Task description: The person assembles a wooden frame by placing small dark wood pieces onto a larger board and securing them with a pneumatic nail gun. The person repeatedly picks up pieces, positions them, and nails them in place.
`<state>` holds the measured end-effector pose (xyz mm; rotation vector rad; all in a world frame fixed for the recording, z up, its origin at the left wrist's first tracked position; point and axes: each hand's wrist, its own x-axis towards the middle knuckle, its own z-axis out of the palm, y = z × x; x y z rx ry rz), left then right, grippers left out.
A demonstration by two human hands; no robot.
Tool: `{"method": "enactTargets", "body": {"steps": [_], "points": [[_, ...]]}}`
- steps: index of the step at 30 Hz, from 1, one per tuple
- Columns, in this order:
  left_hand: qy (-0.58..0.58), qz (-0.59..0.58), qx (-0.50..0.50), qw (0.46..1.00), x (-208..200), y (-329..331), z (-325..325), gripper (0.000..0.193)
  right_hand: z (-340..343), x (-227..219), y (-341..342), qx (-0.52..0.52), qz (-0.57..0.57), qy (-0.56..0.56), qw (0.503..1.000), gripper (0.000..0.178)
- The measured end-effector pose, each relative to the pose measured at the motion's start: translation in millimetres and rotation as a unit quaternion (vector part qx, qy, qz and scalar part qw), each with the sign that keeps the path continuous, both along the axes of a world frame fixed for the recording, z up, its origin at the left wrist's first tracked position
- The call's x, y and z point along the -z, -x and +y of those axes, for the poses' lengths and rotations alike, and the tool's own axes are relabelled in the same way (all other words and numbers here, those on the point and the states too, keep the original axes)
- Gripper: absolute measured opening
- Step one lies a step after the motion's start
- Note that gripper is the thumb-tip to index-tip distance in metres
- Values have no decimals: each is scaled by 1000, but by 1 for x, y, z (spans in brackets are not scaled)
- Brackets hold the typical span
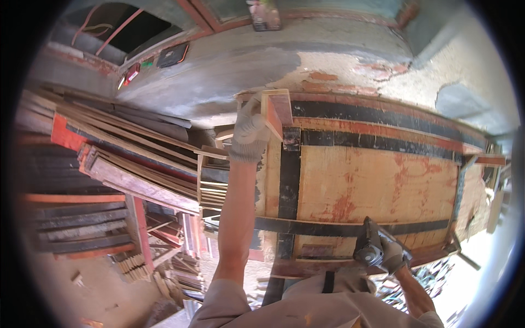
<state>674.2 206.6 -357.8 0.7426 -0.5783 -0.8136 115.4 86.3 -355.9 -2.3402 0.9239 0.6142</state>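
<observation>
My left hand, in a grey knitted glove, reaches to the far side of the workbench. Its fingers are closed around the left edge of a short wooden piece, whose boards meet in an angled corner. Near the front edge of the bench, my gloved right hand grips a dark handheld power tool that looks like a nail gun. The tool's narrow nose points away from me, over a black strip on the wooden bench top.
Long boards are stacked on the left, with dark slats below them. Several wood offcuts lie on the floor. Behind the bench runs a worn wall with a ledge, where a dark flat object rests.
</observation>
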Motion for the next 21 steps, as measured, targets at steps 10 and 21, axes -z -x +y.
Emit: {"method": "enactTargets", "body": {"steps": [10, 21], "points": [[15, 47, -19, 999, -8, 13, -11, 96, -39, 37, -72, 9, 17, -65, 998, 43], [-26, -78, -40, 996, 9, 4, -19, 103, -42, 49, -115, -13, 100, -81, 992, 39]]}}
